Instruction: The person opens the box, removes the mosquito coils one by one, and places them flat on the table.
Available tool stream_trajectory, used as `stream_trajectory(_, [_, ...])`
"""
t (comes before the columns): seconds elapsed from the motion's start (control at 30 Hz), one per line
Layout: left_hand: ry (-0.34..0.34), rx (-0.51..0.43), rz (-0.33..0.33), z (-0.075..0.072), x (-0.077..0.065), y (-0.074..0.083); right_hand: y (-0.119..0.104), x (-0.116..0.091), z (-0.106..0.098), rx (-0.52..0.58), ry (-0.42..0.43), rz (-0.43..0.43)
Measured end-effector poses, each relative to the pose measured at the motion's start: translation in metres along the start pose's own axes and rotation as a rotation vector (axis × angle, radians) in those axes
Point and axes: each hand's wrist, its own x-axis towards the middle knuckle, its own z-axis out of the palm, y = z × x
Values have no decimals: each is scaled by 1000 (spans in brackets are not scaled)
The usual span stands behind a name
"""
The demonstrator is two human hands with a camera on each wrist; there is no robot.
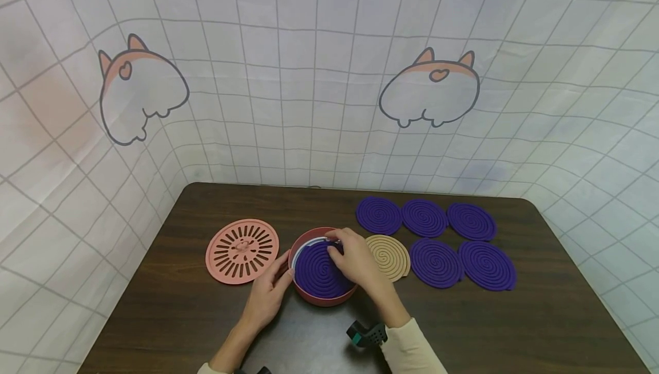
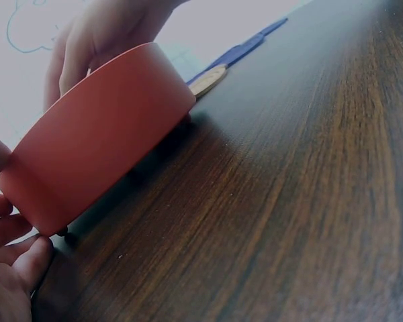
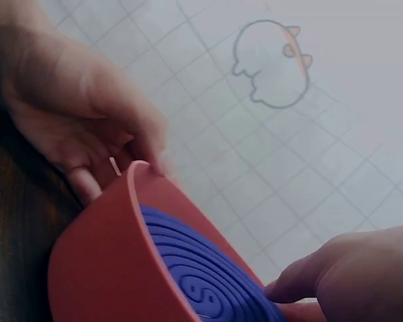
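A round red mosquito coil holder [image 1: 325, 302] stands on the table, low feet showing under it in the left wrist view. Inside it lies a purple mosquito coil [image 1: 320, 274], slightly tilted, with a white rim strip visible along its far left side. My left hand [image 1: 265, 297] grips the holder's left wall, thumb over the rim and fingers along the outside. With thumb and fingers, my right hand [image 1: 356, 258] pinches the coil's upper right edge inside the holder; part of that edge is hidden by the hand.
A pink slotted lid [image 1: 242, 246] lies left of the holder. To the right are a tan coil [image 1: 389, 258] and several purple coils [image 1: 436, 263] in two rows on the dark wooden table [image 1: 515, 334]. A white grid-patterned curtain [image 1: 288, 76] hangs behind.
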Motion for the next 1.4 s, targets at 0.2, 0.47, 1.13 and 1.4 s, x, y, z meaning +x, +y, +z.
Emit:
stream_trajectory(0.2, [12,14,13,1,0,-1,7,1,-5,140,-48,52])
stream_trajectory(0.47, [16,28,14,1,0,0,10,0,-16,180,-114,49])
stream_trajectory(1.13, [6,-1,-4,0,-1,5,24,-1,-27,359,-246,-13])
stream_trajectory(1.4, [3,6,1,-1,-1,5,28,1,-27,368,-288,-37])
